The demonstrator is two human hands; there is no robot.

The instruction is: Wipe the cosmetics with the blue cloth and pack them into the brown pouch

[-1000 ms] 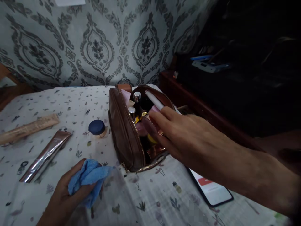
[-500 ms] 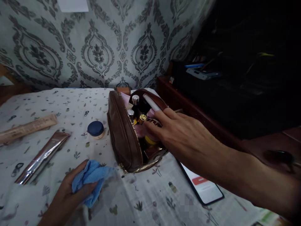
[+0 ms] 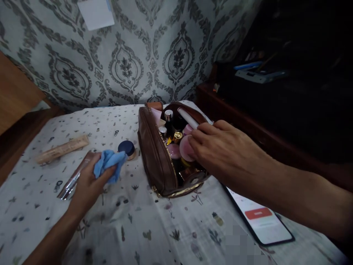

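My left hand is closed on a crumpled blue cloth, above a shiny metallic tube and close to a small jar with a dark blue lid. An unzipped brown toiletry bag stands upright, packed with several bottles and cosmetics. At its right side, my right hand has its fingers curled against a round pink container; some fingertips are hidden. Inside the bag, a silver-capped bottle, a gold cap and a white tube show.
A beige tube lies on the patterned sheet at the left. A lit phone rests below my right forearm. Behind is a patterned curtain; a dark wooden edge runs along the right.
My left hand has moved up and forward with the blue cloth, over the metallic tube. My right hand has drawn slightly back toward the bag's right edge. The view has shifted left.
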